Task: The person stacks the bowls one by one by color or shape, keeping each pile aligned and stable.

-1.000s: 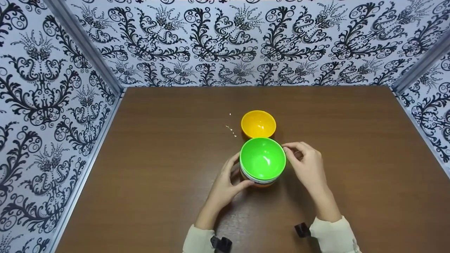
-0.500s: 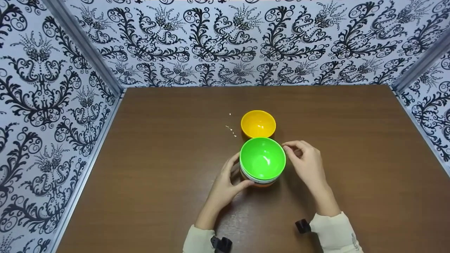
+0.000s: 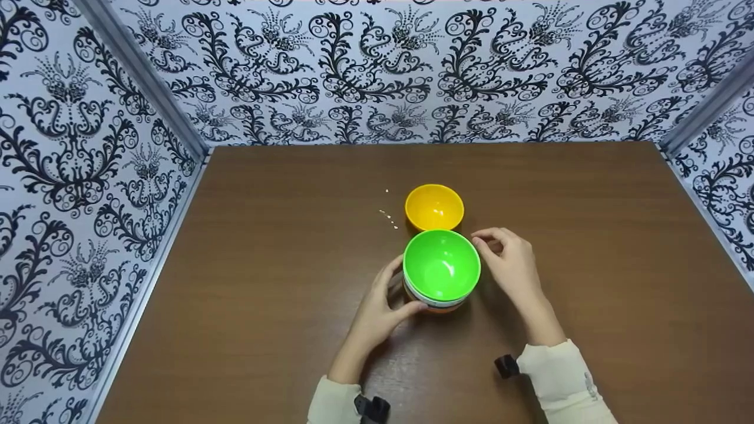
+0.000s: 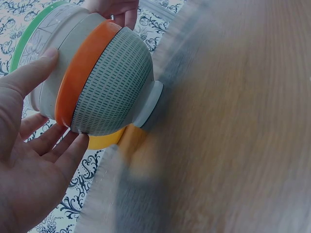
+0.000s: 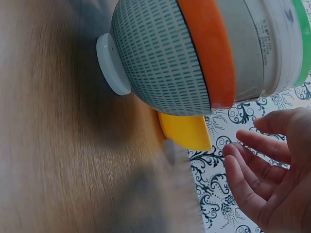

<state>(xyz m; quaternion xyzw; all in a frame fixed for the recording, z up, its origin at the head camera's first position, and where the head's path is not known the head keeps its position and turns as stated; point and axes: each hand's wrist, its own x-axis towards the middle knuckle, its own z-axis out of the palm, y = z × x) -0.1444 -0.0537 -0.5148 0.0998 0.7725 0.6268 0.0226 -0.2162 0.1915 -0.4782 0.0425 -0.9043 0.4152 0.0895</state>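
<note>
A stack of nested bowls stands on the table in front of me, with a green bowl point(image 3: 442, 265) on top. Pale bowls sit beneath it, and lowest is a patterned bowl point(image 4: 114, 82) with an orange band and a white foot. My left hand point(image 3: 380, 309) grips the stack from the left, thumb in front and fingers round the far side. Beside the stack's right rim is my right hand point(image 3: 512, 265). Its fingers point(image 5: 255, 155) are loosely bent with nothing between them, apart from the bowls in the right wrist view.
Just behind the stack sits a yellow bowl point(image 3: 435, 206), its front edge overlapped by the green rim. Several small white bits point(image 3: 389, 218) lie on the brown table point(image 3: 283, 253) to its left. Patterned walls point(image 3: 377, 70) enclose the table's back and sides.
My right hand has shifted slightly away from me and a little left, off the stack's rim. The left hand and the bowls stay in place.
</note>
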